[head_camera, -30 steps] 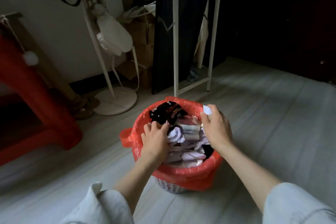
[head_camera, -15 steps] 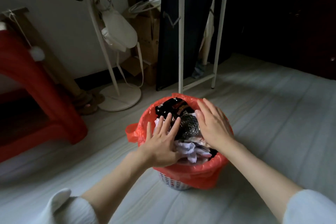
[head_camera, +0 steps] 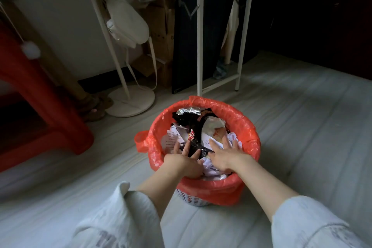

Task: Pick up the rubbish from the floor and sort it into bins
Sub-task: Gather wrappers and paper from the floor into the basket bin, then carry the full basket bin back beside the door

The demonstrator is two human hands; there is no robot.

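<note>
A round bin lined with a red plastic bag (head_camera: 244, 127) stands on the pale floor in the middle of the view. It is heaped with rubbish: a black snack wrapper (head_camera: 194, 137), white crumpled paper (head_camera: 175, 137), a white wrapper with an orange print (head_camera: 216, 129) and silver foil (head_camera: 188, 110). Both hands are inside the rim at its near side. My left hand (head_camera: 184, 160) lies with spread fingers on the black wrapper. My right hand (head_camera: 225, 156) presses flat, fingers straight, on the white paper.
A red plastic piece of furniture (head_camera: 38, 94) stands at the left. Behind the bin are a white stand with a round base (head_camera: 130, 99) and a white bag hung on it, a white clothes rail (head_camera: 199, 46), and cardboard boxes (head_camera: 161, 32). Pale floor lies to the right.
Both hands have slid back toward the near side of the bin and sunk lower onto the rubbish. The far wrappers and foil now show. The camera has tilted closer over the bin.
</note>
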